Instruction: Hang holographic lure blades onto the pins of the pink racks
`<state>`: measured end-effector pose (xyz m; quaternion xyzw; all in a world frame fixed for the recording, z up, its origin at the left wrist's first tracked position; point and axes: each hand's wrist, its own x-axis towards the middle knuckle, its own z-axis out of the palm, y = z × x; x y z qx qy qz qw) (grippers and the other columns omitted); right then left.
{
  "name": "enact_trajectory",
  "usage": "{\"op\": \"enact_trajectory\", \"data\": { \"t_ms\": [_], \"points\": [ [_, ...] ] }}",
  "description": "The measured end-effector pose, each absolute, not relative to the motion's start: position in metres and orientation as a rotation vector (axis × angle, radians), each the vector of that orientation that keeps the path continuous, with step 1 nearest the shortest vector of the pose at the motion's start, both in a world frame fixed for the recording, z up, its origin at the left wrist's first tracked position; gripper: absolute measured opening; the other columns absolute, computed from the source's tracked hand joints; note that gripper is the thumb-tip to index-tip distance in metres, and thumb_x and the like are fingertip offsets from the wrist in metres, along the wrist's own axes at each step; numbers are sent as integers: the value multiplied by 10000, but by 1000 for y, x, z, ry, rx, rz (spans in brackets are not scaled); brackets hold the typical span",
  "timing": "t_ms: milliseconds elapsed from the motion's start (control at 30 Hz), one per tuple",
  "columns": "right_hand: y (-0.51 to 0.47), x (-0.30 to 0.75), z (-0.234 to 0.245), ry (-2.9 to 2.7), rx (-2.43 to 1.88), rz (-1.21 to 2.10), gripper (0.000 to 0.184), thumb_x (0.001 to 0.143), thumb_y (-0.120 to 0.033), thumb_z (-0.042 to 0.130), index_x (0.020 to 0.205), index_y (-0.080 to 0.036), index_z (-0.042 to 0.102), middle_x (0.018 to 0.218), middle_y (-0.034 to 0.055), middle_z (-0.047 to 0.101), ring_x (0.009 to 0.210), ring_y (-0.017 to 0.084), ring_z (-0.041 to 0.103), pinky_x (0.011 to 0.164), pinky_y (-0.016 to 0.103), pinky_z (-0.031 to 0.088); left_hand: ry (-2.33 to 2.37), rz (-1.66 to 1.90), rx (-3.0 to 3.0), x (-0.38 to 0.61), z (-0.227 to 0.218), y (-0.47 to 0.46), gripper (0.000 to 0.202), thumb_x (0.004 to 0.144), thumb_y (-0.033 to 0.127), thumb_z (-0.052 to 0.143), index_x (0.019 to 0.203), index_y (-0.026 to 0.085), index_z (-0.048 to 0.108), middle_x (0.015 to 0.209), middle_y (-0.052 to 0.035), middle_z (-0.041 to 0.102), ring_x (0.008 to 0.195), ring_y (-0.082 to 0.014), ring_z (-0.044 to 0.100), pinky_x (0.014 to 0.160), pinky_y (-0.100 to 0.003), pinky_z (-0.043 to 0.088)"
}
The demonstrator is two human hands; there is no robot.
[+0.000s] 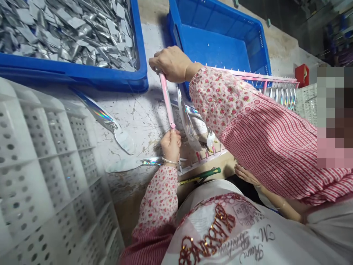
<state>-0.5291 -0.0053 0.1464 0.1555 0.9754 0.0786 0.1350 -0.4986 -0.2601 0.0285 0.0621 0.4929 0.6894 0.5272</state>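
My right hand is closed around the upper end of a pink-painted bar. Lower down, my left hand has its fingers wrapped at the bar's bottom end. Whether this bar joins the pink rack behind my right sleeve, I cannot tell. Beside the bar stands a shiny silver utensil, partly overlapping other silver pieces. On the table to the left lie a cake server with an iridescent handle and a long knife-like piece, its end hidden behind my left wrist.
A blue bin full of silver utensils stands upper left; another blue bin is behind my right hand. White perforated crates fill the left side. A green-handled tool lies near my body. Another person's hand shows at right.
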Motion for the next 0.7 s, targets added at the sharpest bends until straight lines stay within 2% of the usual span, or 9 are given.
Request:
{"op": "enact_trajectory", "data": {
  "t_ms": [133, 233, 333, 700],
  "points": [
    [-2, -527, 149, 2812, 476, 246, 445, 847, -221, 315, 1179, -141, 600, 1119, 88, 669, 946, 173, 612, 761, 365, 422, 1181, 1638, 154, -499, 31, -253, 459, 719, 594, 691, 692, 161, 542, 457, 94, 330, 359, -24, 244, 345, -154, 166],
    [1, -525, 150, 2854, 455, 220, 401, 850, -172, 346, 1141, -102, 612, 1066, 105, 671, 982, 260, 637, 773, 397, 446, 1171, 1642, 160, -500, 30, -247, 463, 710, 599, 696, 691, 161, 544, 453, 96, 323, 358, -25, 241, 341, -154, 162],
    [6, -523, 148, 2887, 444, 191, 350, 848, -155, 383, 1096, -115, 626, 1039, 115, 676, 999, 322, 640, 781, 428, 457, 1172, 1643, 161, -500, 27, -242, 460, 713, 596, 695, 696, 161, 546, 457, 97, 321, 357, -23, 238, 342, -153, 159],
    [17, -521, 135, 2969, 390, 190, 299, 842, -150, 427, 1057, -108, 631, 1012, 150, 687, 957, 320, 651, 744, 395, 437, 1220, 1618, 172, -506, 21, -235, 481, 681, 599, 724, 709, 151, 552, 463, 105, 311, 360, -14, 241, 360, -145, 174]
  ]
}}
